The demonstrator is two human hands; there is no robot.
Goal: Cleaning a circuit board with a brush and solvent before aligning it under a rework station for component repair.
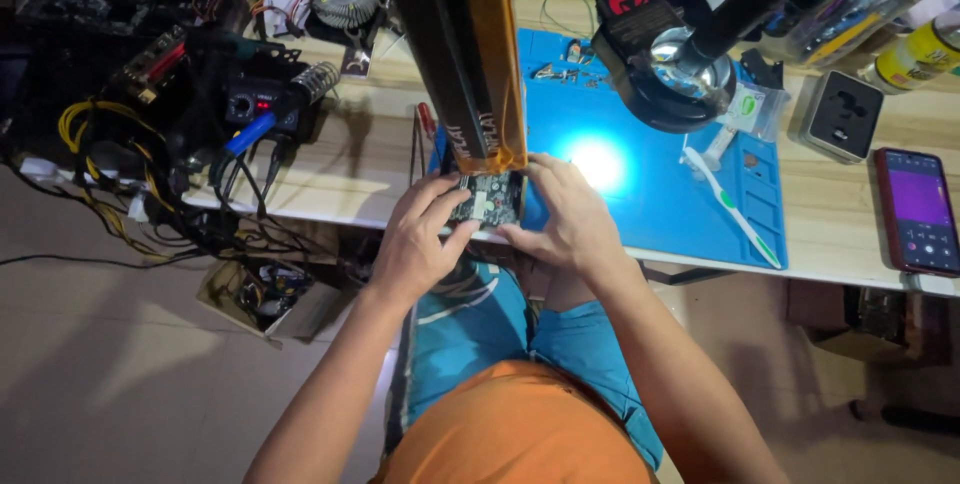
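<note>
You are gripping the circuit board (487, 199) with both hands, left hand (415, 239) at 9 o'clock and right hand (560, 219) at 3 o'clock, fingers curled closed on its edges. Keep it level at the edge of the blue mat (660, 194).

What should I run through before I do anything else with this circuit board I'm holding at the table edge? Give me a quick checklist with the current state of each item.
1. Both hands on the board: left hand and right hand grip the circuit board from either side. Ok.
2. Board supported: it sits at the front edge of the blue mat, close to the table edge. Not ok.
3. Lighting: the bright spot falls on the mat right of the board, not on it. Not ok.
4. Long dark panel with orange film meets the board's far end; whether it is attached, cannot tell.
5. Toothbrush lies apart from the hands. Ok.
6. Phone lies well off to the right. Ok.
</note>
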